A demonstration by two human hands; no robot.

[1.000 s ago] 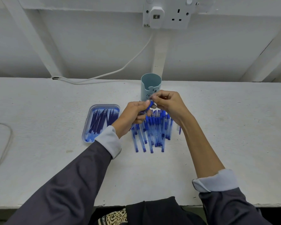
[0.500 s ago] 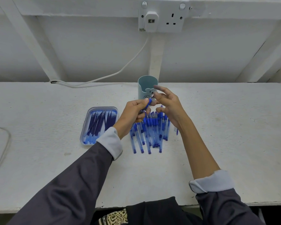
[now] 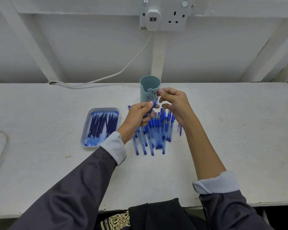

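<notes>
My left hand (image 3: 137, 116) grips a blue pen (image 3: 152, 107) above the table, its tip pointing up and to the right. My right hand (image 3: 174, 103) is just right of it, thumb and forefinger pinching a thin part that sticks out of the pen's tip; that spot is blurred. Several clear blue pens (image 3: 158, 131) lie in a loose row on the white table under both hands. A pale blue cup (image 3: 147, 85) with a bear face stands right behind the hands. A shallow blue tray (image 3: 103, 109) to the left holds several dark blue refills.
A small loose pen part (image 3: 180, 129) lies right of the pile. A white plug (image 3: 154, 19) sits in the wall socket, and its cable (image 3: 123, 70) runs down to the table's back left. Another cable (image 3: 2, 146) loops at the far left. The table's front edge is by my body.
My right hand has risen up and away from my left hand, toward the cup's rim, still pinching at the pen's tip. My left hand keeps its hold on the pen.
</notes>
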